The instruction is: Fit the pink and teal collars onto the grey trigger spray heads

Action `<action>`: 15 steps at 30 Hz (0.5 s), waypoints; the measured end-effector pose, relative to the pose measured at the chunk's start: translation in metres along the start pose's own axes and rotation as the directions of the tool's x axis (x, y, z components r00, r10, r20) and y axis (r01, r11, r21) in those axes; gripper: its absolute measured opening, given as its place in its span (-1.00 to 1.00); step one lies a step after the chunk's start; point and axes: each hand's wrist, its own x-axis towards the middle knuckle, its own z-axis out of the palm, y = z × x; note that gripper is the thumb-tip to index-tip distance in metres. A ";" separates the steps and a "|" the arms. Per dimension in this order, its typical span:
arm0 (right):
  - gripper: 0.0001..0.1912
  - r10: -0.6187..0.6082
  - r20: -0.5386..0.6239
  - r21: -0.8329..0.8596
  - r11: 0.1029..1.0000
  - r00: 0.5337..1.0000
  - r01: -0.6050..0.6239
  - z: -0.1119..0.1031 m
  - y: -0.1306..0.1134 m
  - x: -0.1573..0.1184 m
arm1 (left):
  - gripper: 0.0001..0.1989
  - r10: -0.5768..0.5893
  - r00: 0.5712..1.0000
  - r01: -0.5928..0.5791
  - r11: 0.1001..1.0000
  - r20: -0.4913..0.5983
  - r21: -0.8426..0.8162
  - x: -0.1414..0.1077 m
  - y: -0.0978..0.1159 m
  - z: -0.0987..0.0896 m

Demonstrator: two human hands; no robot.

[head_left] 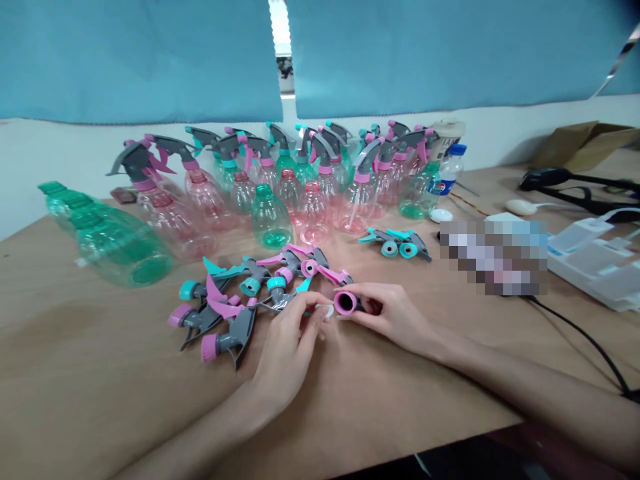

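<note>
My left hand (290, 340) is closed, pinching a small white round piece (327, 311) between thumb and fingertips. Just right of it, my right hand (390, 313) grips a grey and pink spray head (345, 303), whose pink collar opening faces the camera. The two held pieces are close together; whether they touch is unclear. Loose spray heads with pink collars (209, 348) and turquoise collars (250, 287) lie to the left of and behind my hands. Another pair with turquoise collars (408, 250) lies behind my right hand.
Several green bottles (273, 220) and pink bottles (314, 217), some topped with spray heads, stand along the back. A blue-capped bottle (450, 170) is behind at the right. A white plastic tray (595, 267) and a black cable (585, 333) lie at the right of the table (100, 373).
</note>
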 end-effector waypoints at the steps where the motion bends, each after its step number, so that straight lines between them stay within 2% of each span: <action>1: -0.70 -0.003 0.004 0.003 1.000 1.000 0.003 0.000 0.000 0.000 | -0.85 0.000 1.000 0.000 1.000 -0.004 0.003 -0.001 0.001 0.000; 8: -0.70 -0.023 0.018 0.013 1.000 1.000 0.023 -0.001 0.000 -0.001 | -0.85 0.033 0.999 -0.033 0.999 -0.010 -0.036 -0.001 0.000 0.001; 12: -0.68 -0.071 0.044 0.016 0.997 0.997 0.071 0.001 0.001 -0.003 | -0.82 0.070 0.996 -0.073 0.995 -0.049 -0.074 0.000 -0.002 0.002; 15: -0.65 -0.122 0.066 0.008 0.993 0.990 0.122 0.002 0.000 -0.004 | -0.81 0.099 0.995 -0.100 0.993 -0.025 -0.070 0.000 -0.004 0.003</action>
